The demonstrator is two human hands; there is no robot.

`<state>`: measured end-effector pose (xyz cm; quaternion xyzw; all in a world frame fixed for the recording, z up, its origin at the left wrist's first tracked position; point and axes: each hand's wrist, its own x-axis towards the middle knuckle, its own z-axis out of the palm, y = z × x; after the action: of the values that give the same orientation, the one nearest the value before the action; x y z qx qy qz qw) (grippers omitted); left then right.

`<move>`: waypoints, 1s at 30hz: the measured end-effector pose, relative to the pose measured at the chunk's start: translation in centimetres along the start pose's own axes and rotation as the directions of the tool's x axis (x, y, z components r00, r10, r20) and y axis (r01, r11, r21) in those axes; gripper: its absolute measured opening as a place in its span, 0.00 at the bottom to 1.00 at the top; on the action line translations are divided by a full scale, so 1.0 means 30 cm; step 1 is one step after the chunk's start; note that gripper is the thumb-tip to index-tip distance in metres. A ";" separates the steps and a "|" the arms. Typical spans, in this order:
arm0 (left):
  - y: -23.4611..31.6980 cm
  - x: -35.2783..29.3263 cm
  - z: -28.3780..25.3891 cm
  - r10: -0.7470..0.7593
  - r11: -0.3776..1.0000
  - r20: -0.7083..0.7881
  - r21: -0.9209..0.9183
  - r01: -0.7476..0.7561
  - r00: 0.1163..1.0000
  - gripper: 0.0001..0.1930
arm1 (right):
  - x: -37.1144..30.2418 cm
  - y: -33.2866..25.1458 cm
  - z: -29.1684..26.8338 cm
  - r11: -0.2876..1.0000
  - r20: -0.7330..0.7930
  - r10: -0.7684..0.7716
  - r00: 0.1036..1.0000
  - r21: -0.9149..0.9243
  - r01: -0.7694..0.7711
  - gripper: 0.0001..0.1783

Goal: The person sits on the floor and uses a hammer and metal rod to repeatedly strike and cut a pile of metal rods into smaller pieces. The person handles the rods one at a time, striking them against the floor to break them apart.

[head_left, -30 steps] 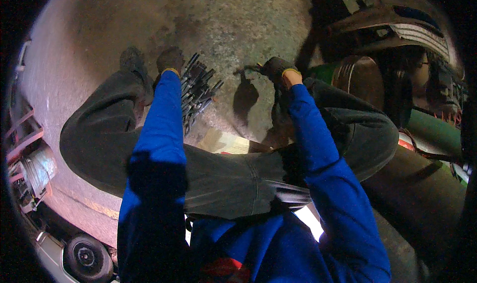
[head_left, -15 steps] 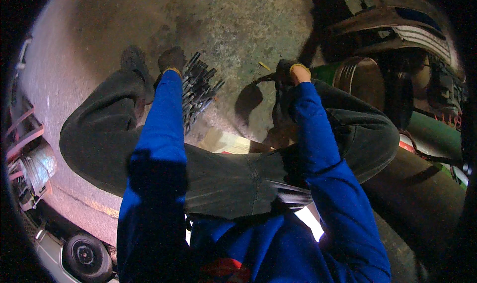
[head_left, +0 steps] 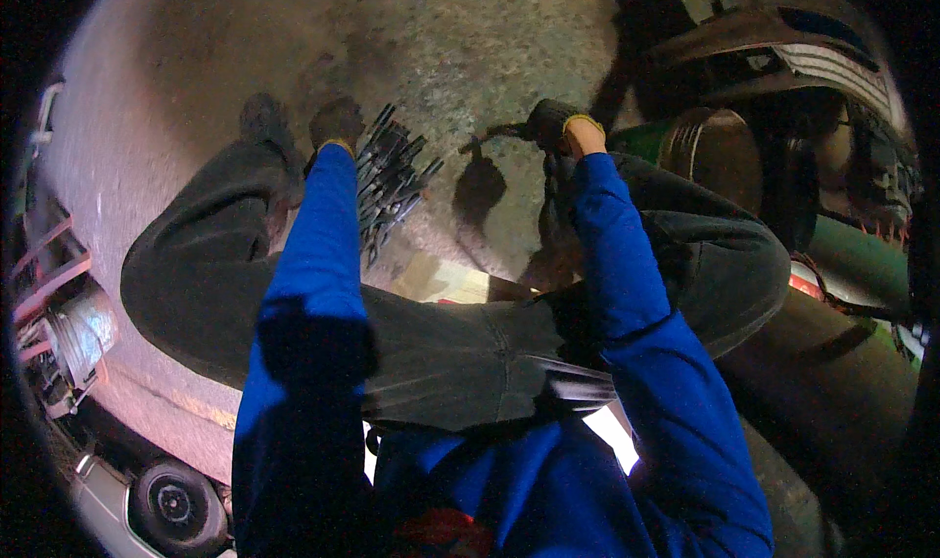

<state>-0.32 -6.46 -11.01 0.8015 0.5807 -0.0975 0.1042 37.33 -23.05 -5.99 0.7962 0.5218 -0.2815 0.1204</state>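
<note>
My left hand (head_left: 337,120), in a dark glove with a yellow cuff, is at the left edge of a heap of dark metal rods (head_left: 390,171) on the floor. Its fingers blend into the shade, so I cannot make out whether they hold anything. On the other side of the heap, my right hand (head_left: 554,119) wears a matching glove and is closed around a dark elongated tool (head_left: 507,130). That tool points left toward the heap; its exact kind is too dim to tell. A strong shadow (head_left: 480,181) falls on the floor below it.
Flattened cardboard (head_left: 441,278) lies between my bent legs. A green cylinder (head_left: 700,157) and a dark vehicle bumper (head_left: 783,64) stand at the right. To the left are a wire spool (head_left: 80,333), a red metal frame (head_left: 49,274) and a wheel (head_left: 174,504).
My right hand has moved up and slightly left, and the dark tool has swung up with it. A small yellow strip on the floor no longer shows. My left hand has barely shifted.
</note>
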 end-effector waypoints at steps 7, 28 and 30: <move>0.001 0.057 0.106 -0.023 0.947 -0.004 -0.320 0.021 1.000 0.12 | -0.052 0.028 0.082 0.996 0.033 0.007 0.999 -0.093 -0.004 0.22; -0.005 0.032 0.045 0.006 1.000 0.013 0.015 -0.006 1.000 0.10 | -0.077 -0.094 0.077 0.975 -0.002 -0.135 0.991 -0.181 0.133 0.19; -0.017 0.034 0.061 0.028 1.000 -0.010 0.008 -0.028 1.000 0.10 | -0.075 -0.139 0.110 0.956 -0.072 -0.221 0.973 -0.215 0.201 0.20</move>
<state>-0.55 -5.89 -13.06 0.8105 0.5695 -0.0945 0.0996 31.85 -24.58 -6.96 0.7316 0.6354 -0.1991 0.1465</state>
